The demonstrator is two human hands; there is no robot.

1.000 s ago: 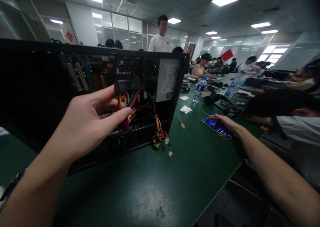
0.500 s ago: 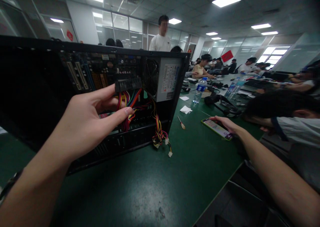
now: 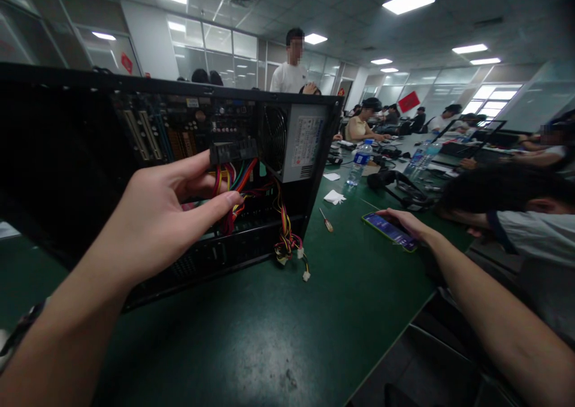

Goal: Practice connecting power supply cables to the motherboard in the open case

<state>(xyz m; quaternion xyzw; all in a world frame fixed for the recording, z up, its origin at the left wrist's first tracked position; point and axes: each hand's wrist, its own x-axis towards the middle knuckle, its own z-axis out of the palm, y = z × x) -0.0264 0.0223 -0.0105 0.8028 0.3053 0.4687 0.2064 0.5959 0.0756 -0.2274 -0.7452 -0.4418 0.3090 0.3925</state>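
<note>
An open black computer case (image 3: 67, 155) stands on the green table (image 3: 269, 335), its motherboard and grey power supply (image 3: 305, 140) showing. My left hand (image 3: 157, 221) reaches into it. Thumb and fingers are closed round a bundle of coloured wires (image 3: 236, 176) just below a wide black connector (image 3: 233, 151). More wires with small white plugs (image 3: 290, 248) hang out over the case's lower edge. My right hand (image 3: 404, 220) lies with fingers stretched on a phone (image 3: 389, 230) that rests flat on the table to the right.
A small screwdriver (image 3: 326, 219), a crumpled tissue (image 3: 333, 197) and a water bottle (image 3: 359, 163) lie beyond the case. A person (image 3: 503, 191) rests their head on the table at right. Another person (image 3: 291, 66) stands behind the case. The table edge runs diagonally at lower right.
The phone's screen has gone from a pale page back to a blue one under my right hand. My left hand keeps its hold on the wires and has barely moved.
</note>
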